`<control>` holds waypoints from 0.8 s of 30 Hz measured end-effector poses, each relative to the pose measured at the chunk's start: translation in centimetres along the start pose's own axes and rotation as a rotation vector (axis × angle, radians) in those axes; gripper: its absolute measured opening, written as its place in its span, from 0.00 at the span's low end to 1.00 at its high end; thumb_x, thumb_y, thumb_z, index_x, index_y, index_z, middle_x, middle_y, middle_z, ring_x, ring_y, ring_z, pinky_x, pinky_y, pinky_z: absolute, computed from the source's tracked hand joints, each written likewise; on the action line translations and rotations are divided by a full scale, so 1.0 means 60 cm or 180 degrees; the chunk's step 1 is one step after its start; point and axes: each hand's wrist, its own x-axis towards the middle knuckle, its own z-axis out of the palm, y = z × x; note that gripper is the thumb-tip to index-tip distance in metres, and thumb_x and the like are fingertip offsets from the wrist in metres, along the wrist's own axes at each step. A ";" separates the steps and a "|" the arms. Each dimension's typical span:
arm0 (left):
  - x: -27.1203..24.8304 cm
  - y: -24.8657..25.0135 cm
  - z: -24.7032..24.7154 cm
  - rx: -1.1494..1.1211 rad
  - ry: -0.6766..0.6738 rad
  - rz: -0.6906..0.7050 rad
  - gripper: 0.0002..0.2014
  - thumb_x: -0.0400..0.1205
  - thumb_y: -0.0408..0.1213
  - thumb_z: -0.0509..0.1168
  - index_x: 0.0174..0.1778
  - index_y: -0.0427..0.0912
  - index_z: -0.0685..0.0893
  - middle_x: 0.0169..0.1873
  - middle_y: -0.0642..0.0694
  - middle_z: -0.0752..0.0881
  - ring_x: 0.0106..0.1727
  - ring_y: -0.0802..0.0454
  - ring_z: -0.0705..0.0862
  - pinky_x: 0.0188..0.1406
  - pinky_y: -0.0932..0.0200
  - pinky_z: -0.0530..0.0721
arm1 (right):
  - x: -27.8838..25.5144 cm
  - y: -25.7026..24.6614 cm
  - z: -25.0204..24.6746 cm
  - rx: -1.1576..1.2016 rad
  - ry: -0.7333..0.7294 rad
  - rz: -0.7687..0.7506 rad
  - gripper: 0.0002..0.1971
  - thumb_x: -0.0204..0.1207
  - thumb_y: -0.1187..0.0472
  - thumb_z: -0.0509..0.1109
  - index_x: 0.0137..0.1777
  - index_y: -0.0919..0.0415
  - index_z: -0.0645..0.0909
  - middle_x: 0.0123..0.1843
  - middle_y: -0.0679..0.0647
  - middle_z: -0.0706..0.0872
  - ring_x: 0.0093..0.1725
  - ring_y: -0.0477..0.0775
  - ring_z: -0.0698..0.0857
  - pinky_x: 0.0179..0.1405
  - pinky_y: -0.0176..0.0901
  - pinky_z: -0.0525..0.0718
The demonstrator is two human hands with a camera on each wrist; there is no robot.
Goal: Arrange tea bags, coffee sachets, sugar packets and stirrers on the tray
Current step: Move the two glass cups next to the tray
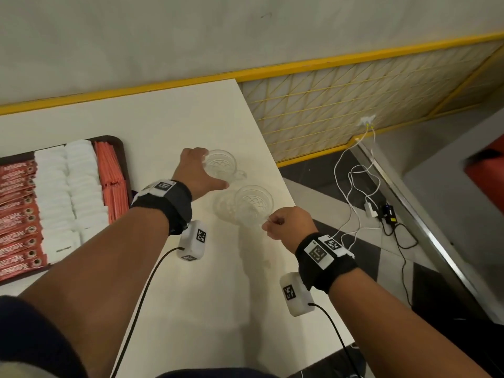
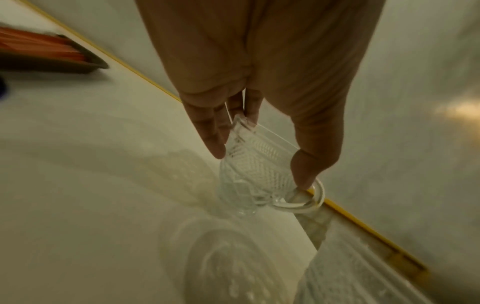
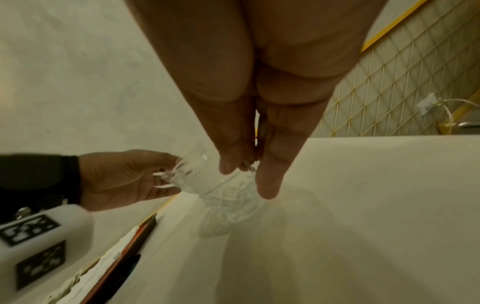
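Clear cut glass marks the two objects in hand. The far patterned glass cup with a loop handle [image 1: 220, 165] is gripped at its rim from above by the left hand [image 1: 200, 173], fingers and thumb curled on opposite sides of the rim; in the left wrist view the thumb tip lies against the handle, and the cup's base appears to be at the white tabletop [image 1: 169, 126], though contact is not certain. The near patterned glass cup [image 1: 253, 204] is held by the right hand [image 1: 289, 223], whose curled fingers pinch its side nearest the person; the cup tilts slightly and throws a pale shadow on the tabletop to its left, so it appears to be raised. The two cups lie just beside each other near the table's right edge — well apart from the dark brown rectangular tray [image 1: 120, 154] at the left.

On the tray, in rows from left to right: red coffee sachets [image 1: 16, 214], white tea bags [image 1: 68, 186] in two columns, and orange-red stick packets [image 1: 111, 181] against the tray's right rim. Whether these sticks are sugar or stirrers cannot be told.

Each wrist carries a black strap and a white camera block with a black cable. Beyond the table — a yellow-framed wire grid panel [image 1: 354, 105] and white charging cables [image 1: 354, 186] on the floor.
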 end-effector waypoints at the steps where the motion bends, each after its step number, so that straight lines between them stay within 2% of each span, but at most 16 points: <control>1: -0.010 -0.014 -0.017 -0.0113 0.0169 -0.0047 0.47 0.63 0.43 0.86 0.75 0.40 0.70 0.69 0.43 0.68 0.63 0.49 0.80 0.64 0.53 0.80 | 0.001 -0.008 0.005 0.0093 0.0018 0.0002 0.10 0.76 0.55 0.74 0.41 0.62 0.87 0.39 0.54 0.91 0.44 0.53 0.89 0.50 0.44 0.86; 5: -0.051 -0.073 -0.102 -0.0063 0.0657 -0.0205 0.47 0.63 0.45 0.85 0.76 0.40 0.70 0.70 0.42 0.70 0.64 0.49 0.79 0.60 0.58 0.77 | 0.010 -0.065 0.030 0.0203 0.0032 -0.0155 0.10 0.76 0.54 0.74 0.43 0.62 0.89 0.40 0.54 0.91 0.44 0.53 0.89 0.49 0.42 0.85; 9: -0.096 -0.127 -0.186 0.0249 0.0789 -0.0396 0.48 0.64 0.47 0.84 0.78 0.41 0.69 0.71 0.42 0.70 0.72 0.46 0.72 0.71 0.53 0.74 | 0.032 -0.147 0.074 0.0270 -0.0034 -0.0334 0.11 0.75 0.55 0.75 0.44 0.65 0.89 0.43 0.55 0.91 0.47 0.56 0.88 0.52 0.44 0.84; 11: -0.118 -0.151 -0.218 0.0241 0.0832 -0.0441 0.48 0.63 0.48 0.84 0.77 0.42 0.71 0.70 0.42 0.70 0.70 0.46 0.74 0.67 0.55 0.76 | 0.044 -0.188 0.101 0.0298 -0.0069 -0.0431 0.12 0.75 0.56 0.75 0.43 0.66 0.89 0.42 0.56 0.91 0.48 0.58 0.88 0.54 0.48 0.84; 13: -0.140 -0.172 -0.244 0.0210 0.0894 -0.0509 0.47 0.63 0.46 0.85 0.76 0.41 0.71 0.70 0.43 0.70 0.66 0.48 0.76 0.63 0.56 0.77 | 0.057 -0.227 0.128 0.0307 -0.0087 -0.0467 0.10 0.75 0.55 0.75 0.44 0.63 0.89 0.44 0.55 0.91 0.49 0.57 0.88 0.56 0.49 0.84; 18: -0.184 -0.214 -0.288 0.0220 0.0992 -0.0511 0.48 0.62 0.46 0.86 0.76 0.41 0.71 0.69 0.43 0.70 0.58 0.52 0.78 0.55 0.59 0.77 | 0.100 -0.304 0.186 0.0447 -0.0030 -0.0362 0.10 0.75 0.52 0.76 0.47 0.60 0.89 0.43 0.55 0.92 0.48 0.57 0.90 0.57 0.50 0.86; 20: -0.198 -0.230 -0.296 0.0232 0.0973 -0.0543 0.49 0.62 0.46 0.86 0.76 0.41 0.71 0.69 0.43 0.70 0.58 0.52 0.79 0.55 0.61 0.77 | 0.116 -0.328 0.202 0.0404 0.0021 -0.0360 0.11 0.75 0.51 0.76 0.46 0.61 0.89 0.42 0.55 0.91 0.47 0.57 0.89 0.57 0.50 0.86; 22: -0.211 -0.243 -0.300 0.0247 0.0916 -0.0562 0.50 0.61 0.47 0.86 0.77 0.41 0.70 0.69 0.43 0.70 0.60 0.50 0.79 0.56 0.60 0.77 | 0.129 -0.352 0.212 0.0306 0.0074 -0.0366 0.13 0.77 0.51 0.74 0.48 0.61 0.89 0.42 0.54 0.90 0.45 0.55 0.87 0.53 0.45 0.84; 24: -0.221 -0.254 -0.301 0.0271 0.0838 -0.0574 0.50 0.61 0.48 0.85 0.78 0.41 0.69 0.70 0.44 0.69 0.62 0.49 0.79 0.57 0.60 0.77 | 0.141 -0.373 0.221 0.0227 0.0144 -0.0371 0.15 0.77 0.50 0.73 0.52 0.62 0.89 0.46 0.56 0.91 0.49 0.57 0.88 0.56 0.46 0.84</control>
